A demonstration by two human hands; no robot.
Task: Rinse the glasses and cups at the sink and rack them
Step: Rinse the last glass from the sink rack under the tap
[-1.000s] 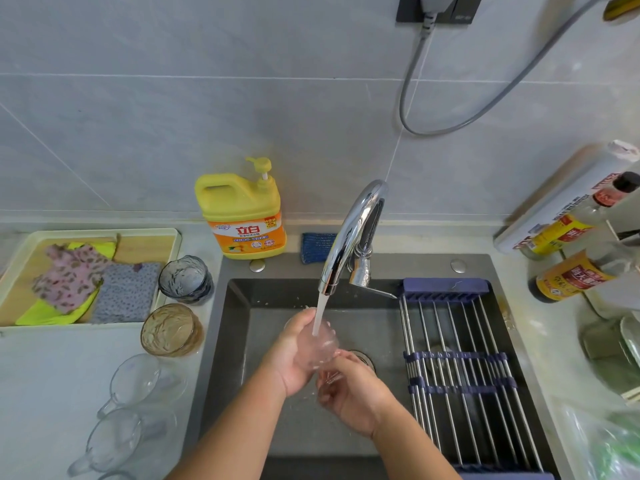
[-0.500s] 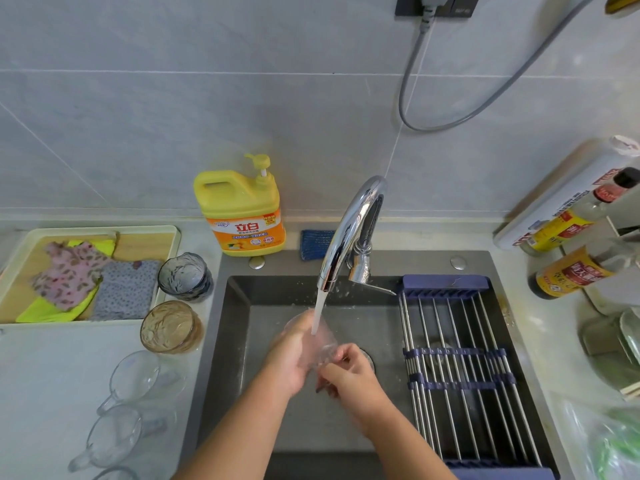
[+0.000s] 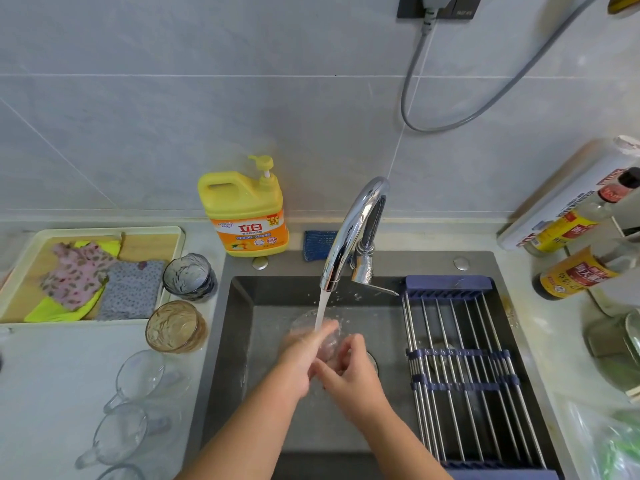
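Item: clear glass (image 3: 329, 346), low in the sink (image 3: 242, 341), under the tap stream (image 3: 322, 306).
Change over the last second, as I logged it: right hand (image 3: 349, 375) had risen and curled round the glass's near end; left hand (image 3: 301, 358) lay across the glass, blurred, so I could not tell its grip.
Judgement: rinse unfinished, rack (image 3: 460, 356) at right not yet used.

A home kitchen is shown. A dark sink (image 3: 415, 263) is set into a pale counter (image 3: 52, 393) below a grey tiled wall (image 3: 207, 116), and water (image 3: 322, 306) is run from a chrome tap (image 3: 353, 230). A yellow pump bottle of dish soap (image 3: 242, 216) and a blue scouring pad (image 3: 320, 244) are kept at the far rim. A roll-up draining rack (image 3: 460, 362) is laid over the sink's right side. Tinted glasses (image 3: 188, 277), clear mugs (image 3: 138, 375) and a tray (image 3: 152, 230) of folded cloths (image 3: 131, 289) are gathered on the left, and sauce bottles (image 3: 575, 271) are stored on the right.
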